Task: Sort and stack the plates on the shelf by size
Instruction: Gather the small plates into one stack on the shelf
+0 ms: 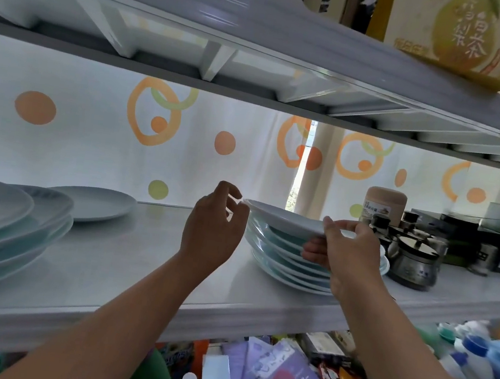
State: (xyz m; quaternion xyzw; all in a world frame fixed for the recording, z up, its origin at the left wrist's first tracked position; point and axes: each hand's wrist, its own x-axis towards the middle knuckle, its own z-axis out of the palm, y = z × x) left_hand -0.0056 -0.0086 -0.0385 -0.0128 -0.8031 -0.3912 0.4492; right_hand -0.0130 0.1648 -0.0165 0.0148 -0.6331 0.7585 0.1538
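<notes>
The top plate [283, 218] is between my two hands, right above the stack of small plates [280, 262] at the middle-right of the shelf [145, 264]. I cannot tell whether it rests on the stack or is just clear of it. My right hand [345, 251] clamps its near-right rim, thumb on top and fingers curled underneath. My left hand [213, 219] is at the far-left rim, fingers drawn together in what looks like a light pinch on the edge.

To do this well, I judge I should keep the plate level and settle it centred, so the rims nest and the stack stops leaning. I want my right fingers out from under it before it seats, letting the left pinch steady it. The metal condiment pots [416, 263] stand just beside the stack on the right, so I should not swing that way.

The plate faces up, hollow to the upper shelf. It is round, so it has no real long axis. The line between my hands runs left to right along the shelf, the left rim looking slightly higher.

Further left, well apart, sits a stack of large plates [2, 222], with a single plate [96, 203] behind it near the spotted curtain [91, 138].
</notes>
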